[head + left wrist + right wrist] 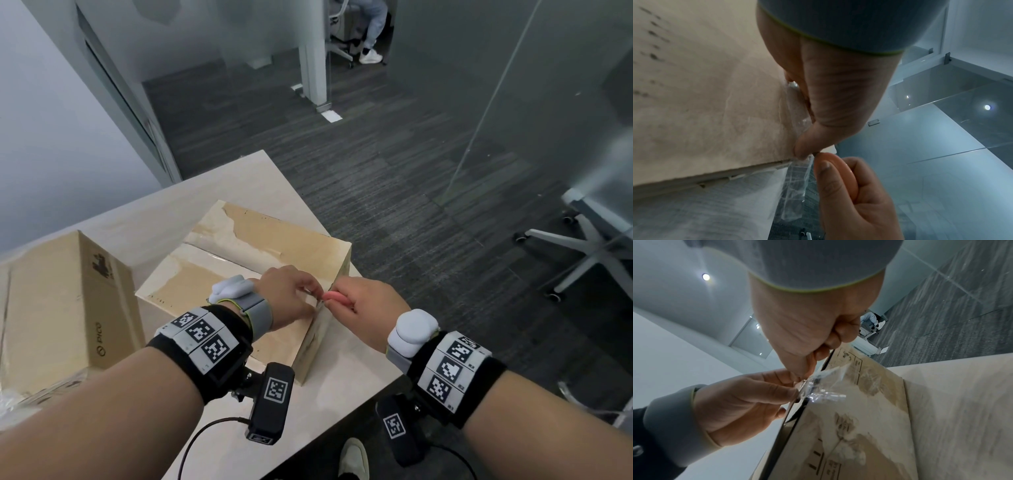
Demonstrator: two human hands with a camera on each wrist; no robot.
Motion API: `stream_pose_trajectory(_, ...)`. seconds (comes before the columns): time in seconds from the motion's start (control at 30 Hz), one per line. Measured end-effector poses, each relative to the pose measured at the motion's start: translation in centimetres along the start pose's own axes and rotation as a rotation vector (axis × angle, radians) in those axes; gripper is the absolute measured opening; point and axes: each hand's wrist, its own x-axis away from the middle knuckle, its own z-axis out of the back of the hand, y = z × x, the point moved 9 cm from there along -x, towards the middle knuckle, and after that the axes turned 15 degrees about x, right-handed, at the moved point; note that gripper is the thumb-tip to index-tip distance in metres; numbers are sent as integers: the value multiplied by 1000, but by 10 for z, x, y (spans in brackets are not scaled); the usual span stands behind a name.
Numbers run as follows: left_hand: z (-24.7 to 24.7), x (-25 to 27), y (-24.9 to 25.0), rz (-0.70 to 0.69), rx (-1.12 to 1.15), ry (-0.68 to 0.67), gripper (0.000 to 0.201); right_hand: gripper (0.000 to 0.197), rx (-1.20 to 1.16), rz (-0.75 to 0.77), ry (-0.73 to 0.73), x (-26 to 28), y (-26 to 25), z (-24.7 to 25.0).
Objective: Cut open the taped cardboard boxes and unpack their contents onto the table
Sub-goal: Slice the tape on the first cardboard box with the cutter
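Clear tape [822, 386] at box [260, 246] seam end pinched by left hand [291, 298]; right hand [366, 305] gripping pink cutter [337, 297]; cutting step, next: slice along seam

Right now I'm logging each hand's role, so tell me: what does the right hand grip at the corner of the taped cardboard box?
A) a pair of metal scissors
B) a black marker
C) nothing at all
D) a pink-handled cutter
D: the right hand is curled round a pink-handled cutter, its tip at the clear tape on the corner of the brown cardboard box, where the left hand pinches the tape.
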Motion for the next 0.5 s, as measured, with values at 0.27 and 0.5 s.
stream_pose_trajectory(0.27, -6, 1, -3, 5, -37, -8, 24, 33, 101, 10, -65, -4, -8, -3)
stream_pose_trajectory(0.5, -9, 2, -4, 4, -70, -8, 26, 29, 227, 36, -189, -5, -16, -2)
